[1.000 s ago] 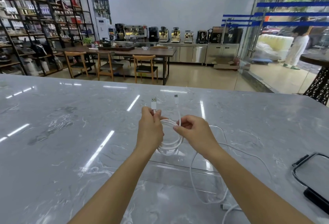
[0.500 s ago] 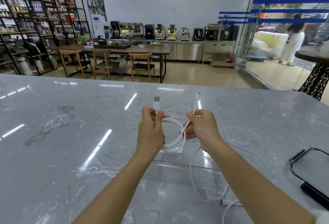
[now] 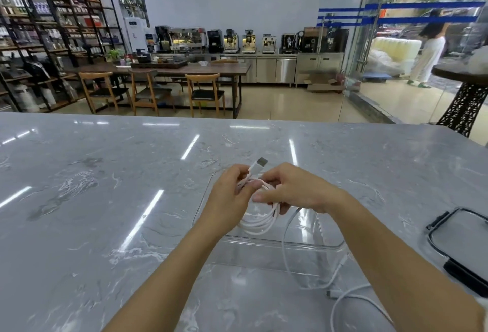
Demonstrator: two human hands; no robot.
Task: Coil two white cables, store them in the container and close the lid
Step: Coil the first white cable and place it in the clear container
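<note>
My left hand [image 3: 229, 195] and my right hand [image 3: 293, 188] both grip one coiled white cable [image 3: 261, 222], held just above a clear plastic container [image 3: 277, 244] on the marble table. The cable's USB plug sticks up between my two hands. A second white cable [image 3: 290, 257] lies loose, looping across the container and over its near right corner onto the table, with one end plug near my right forearm. The container's lid [image 3: 459, 242], clear with a dark rim and clasp, lies flat at the right edge of the table.
The grey marble table [image 3: 105, 199] stretches wide to the left and ahead. Beyond its far edge are wooden chairs, a dining table, shelves and coffee machines. A person stands outside the glass wall at right.
My right hand has moved in against my left and closed over the coil. The cable's free end, earlier held up, is now wrapped in. Both hands sit lower, over the container.
</note>
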